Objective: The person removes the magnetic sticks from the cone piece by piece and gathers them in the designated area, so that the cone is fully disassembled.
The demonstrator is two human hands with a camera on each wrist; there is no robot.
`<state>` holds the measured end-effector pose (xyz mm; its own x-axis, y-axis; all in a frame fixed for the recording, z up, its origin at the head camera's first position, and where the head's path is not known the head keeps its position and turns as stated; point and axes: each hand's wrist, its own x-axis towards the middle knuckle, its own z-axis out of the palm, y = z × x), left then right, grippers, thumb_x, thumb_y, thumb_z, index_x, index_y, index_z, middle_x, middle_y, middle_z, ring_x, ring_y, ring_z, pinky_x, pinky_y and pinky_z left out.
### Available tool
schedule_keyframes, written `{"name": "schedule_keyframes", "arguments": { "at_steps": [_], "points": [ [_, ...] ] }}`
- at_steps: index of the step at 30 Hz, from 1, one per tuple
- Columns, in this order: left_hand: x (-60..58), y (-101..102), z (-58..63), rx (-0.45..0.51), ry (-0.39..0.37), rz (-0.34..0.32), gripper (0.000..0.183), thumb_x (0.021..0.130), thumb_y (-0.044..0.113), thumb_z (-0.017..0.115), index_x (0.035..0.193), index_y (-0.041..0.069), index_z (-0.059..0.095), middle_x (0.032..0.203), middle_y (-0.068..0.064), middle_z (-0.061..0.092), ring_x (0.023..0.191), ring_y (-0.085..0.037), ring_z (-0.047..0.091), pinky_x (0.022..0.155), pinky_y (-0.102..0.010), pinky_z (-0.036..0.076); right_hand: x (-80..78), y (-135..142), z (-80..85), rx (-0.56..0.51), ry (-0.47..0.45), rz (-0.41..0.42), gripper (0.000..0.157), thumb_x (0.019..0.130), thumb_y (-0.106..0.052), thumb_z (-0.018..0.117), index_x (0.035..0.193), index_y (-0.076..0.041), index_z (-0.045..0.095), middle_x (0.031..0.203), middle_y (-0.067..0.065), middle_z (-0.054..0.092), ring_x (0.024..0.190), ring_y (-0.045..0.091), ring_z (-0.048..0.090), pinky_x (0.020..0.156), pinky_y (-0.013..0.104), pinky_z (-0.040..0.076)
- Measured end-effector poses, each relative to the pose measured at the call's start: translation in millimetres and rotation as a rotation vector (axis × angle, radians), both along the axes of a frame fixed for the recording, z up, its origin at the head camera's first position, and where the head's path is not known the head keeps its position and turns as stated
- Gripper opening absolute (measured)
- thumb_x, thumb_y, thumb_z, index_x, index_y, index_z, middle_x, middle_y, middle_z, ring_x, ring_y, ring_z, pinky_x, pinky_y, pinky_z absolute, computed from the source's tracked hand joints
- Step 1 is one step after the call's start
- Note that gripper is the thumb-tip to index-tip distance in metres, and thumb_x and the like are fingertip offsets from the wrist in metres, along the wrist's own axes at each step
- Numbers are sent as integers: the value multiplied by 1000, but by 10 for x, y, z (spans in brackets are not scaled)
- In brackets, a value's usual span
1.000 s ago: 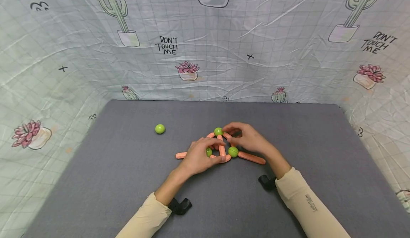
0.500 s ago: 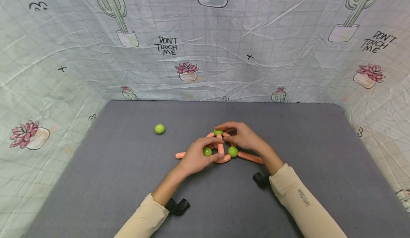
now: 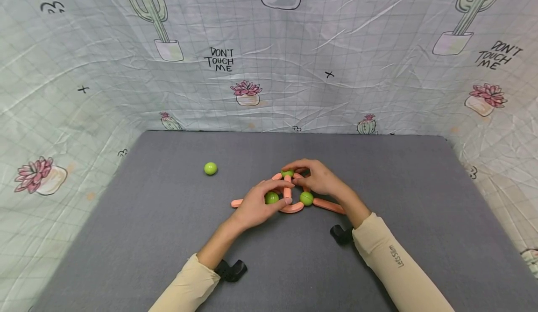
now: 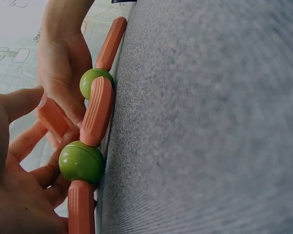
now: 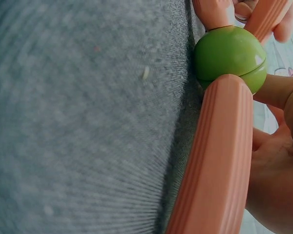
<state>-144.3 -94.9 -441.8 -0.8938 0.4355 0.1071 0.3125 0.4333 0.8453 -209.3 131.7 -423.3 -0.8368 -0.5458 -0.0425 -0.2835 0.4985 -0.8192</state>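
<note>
On the grey table lies a ring of curved orange rods (image 3: 293,208) joined by green balls. Its near left ball (image 3: 271,198) sits beside my left hand (image 3: 257,205), its near right ball (image 3: 306,199) below my right hand (image 3: 320,179). My left thumb and fingers pinch a ribbed orange rod (image 3: 287,188) that rises toward the far green ball (image 3: 287,173). My right hand grips that far ball, index finger over its top and thumb in front, partly hiding it. In the left wrist view, the pinched orange rod (image 4: 53,118) stands tilted behind the ring.
A loose green ball (image 3: 210,168) lies at the back left of the table. Straight orange rods stick out from the ring to the left (image 3: 237,203) and to the right (image 3: 329,205). A printed cloth (image 3: 269,60) walls in the back and sides.
My right hand has moved left from beside the far ball onto its top. My left hand has shifted slightly left and keeps its pinch on the orange rod.
</note>
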Motion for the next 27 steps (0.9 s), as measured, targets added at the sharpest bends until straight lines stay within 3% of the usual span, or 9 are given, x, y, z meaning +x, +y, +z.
{"name": "schedule_keyframes", "arguments": {
  "at_steps": [5, 10, 14, 21, 27],
  "points": [
    [-9, -21, -1, 50, -29, 57, 40, 94, 32, 79, 131, 19, 71, 123, 3, 70, 105, -19, 59, 92, -39, 50, -2, 2, -13, 6, 0, -11, 39, 99, -2, 68, 136, -14, 69, 128, 13, 69, 106, 27, 68, 91, 40, 56],
    [-42, -58, 7, 123, -4, 106, 35, 97, 26, 76, 131, 19, 70, 125, -2, 73, 104, -19, 66, 91, -41, 53, -13, -2, -37, 8, 11, -14, 41, 97, -2, 70, 136, -15, 70, 131, 12, 69, 109, 27, 67, 94, 44, 56],
    [-69, -89, 25, 106, 12, 181, 31, 100, 24, 73, 130, 20, 70, 117, -1, 75, 102, -17, 69, 90, -36, 53, -18, -4, -41, 12, 5, -22, 41, 97, -4, 72, 136, -17, 70, 135, 12, 68, 112, 27, 67, 96, 46, 56],
    [-102, -149, 60, 131, -39, 268, 30, 101, 20, 70, 131, 19, 70, 108, -8, 73, 89, -24, 71, 69, -32, 60, -17, -2, -46, 11, -14, -25, 42, 97, -6, 73, 137, -18, 69, 138, 12, 67, 118, 29, 66, 98, 47, 55],
    [-132, -194, 52, 136, -9, 301, 22, 100, 18, 71, 122, 21, 73, 108, -6, 73, 84, -23, 70, 70, -32, 60, -19, -21, -42, 9, -12, -28, 45, 96, -6, 73, 140, -16, 67, 138, 12, 67, 118, 29, 66, 97, 46, 55]
  ]
}}
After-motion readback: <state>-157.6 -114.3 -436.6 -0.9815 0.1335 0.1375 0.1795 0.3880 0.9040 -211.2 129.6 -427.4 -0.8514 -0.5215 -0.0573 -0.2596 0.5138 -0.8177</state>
